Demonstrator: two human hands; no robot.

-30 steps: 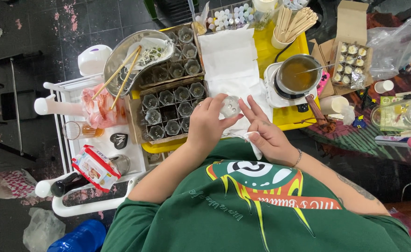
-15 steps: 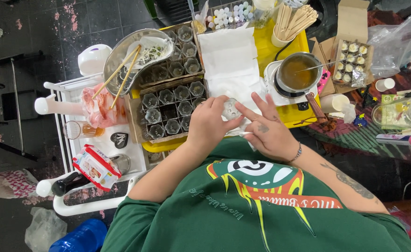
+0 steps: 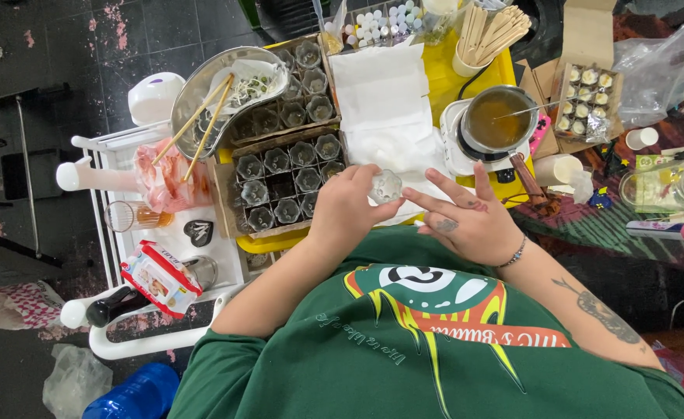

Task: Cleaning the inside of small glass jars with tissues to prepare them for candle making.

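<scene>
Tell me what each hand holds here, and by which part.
The left hand pinches a small clear glass jar by its sides. The right hand is open and holds nothing.

Both arms bent inward over the bench's near edge. Left hand (image 3: pixel 350 209) curled, fingertips pinching a small clear cup (image 3: pixel 385 186). Right hand (image 3: pixel 470 223) flat, fingers spread and pointing left, tattooed, bracelet at the wrist, tattooed forearm angled back.
</scene>
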